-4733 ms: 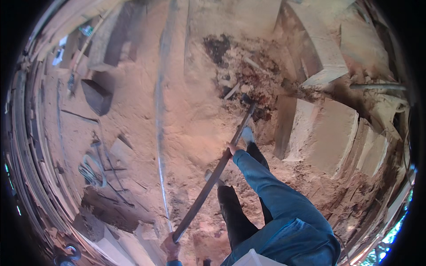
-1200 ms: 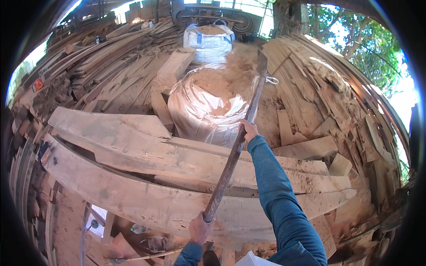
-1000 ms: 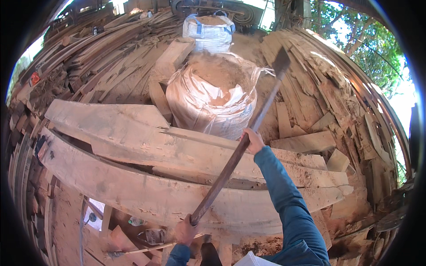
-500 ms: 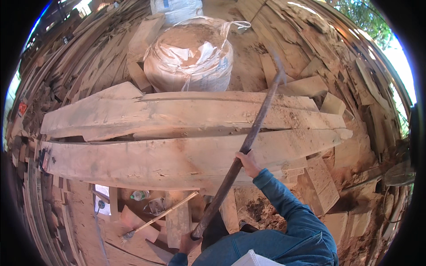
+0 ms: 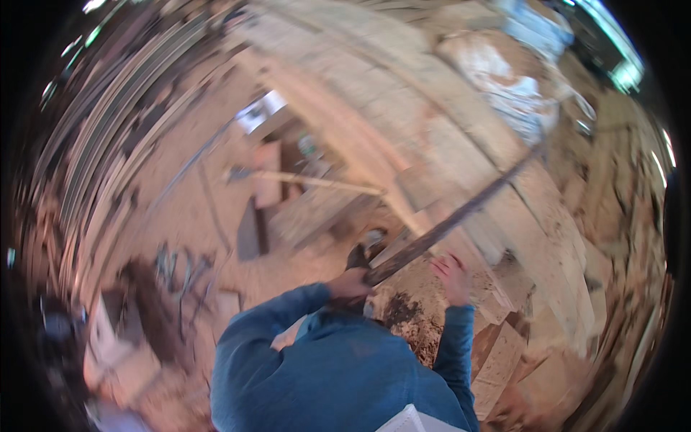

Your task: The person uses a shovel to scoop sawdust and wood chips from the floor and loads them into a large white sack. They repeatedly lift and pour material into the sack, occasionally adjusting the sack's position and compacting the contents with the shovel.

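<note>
A long dark pole (image 5: 461,210) slants up and to the right across pale sawn timber slabs (image 5: 425,144). My left hand (image 5: 350,284) is closed round its lower end, close in front of my body. My right hand (image 5: 451,278) is off the pole, just to its right, with fingers stretched apart and nothing in them. The pole's far end, near a white sack (image 5: 522,97), is blurred. Whether the pole rests on the slabs or hangs above them I cannot tell.
Left of the slabs lie a thin stick (image 5: 317,178) with a grey end, a plastic bottle (image 5: 308,147) and wood offcuts (image 5: 250,230). Long boards (image 5: 129,93) are stacked along the far left. Loose reddish soil or sawdust (image 5: 425,327) and a wood block (image 5: 497,363) lie by my right arm.
My view has swung left, so the slabs and sack now sit further right. My right hand has let go of the pole. My left hand still grips its lower end.
</note>
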